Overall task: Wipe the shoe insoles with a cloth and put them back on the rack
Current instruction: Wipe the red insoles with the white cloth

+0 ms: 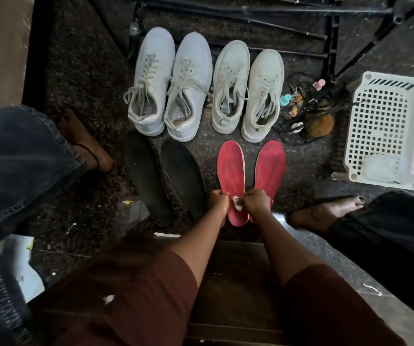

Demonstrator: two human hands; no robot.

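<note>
Dark speckled floor, lower centre: right grip pinches a white cloth at the heel of a red insole, left grip clasping its edge; loosened, the insole may skid.

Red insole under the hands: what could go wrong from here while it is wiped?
1. The cloth pinched in the right hand is small, so the toe end of the red insole may be missed.
2. The left hand seems to hold only the heel edge; the insole may slide or bend.
3. The floor shows bits of debris; a cleaned insole laid there may get dirty again.
</note>
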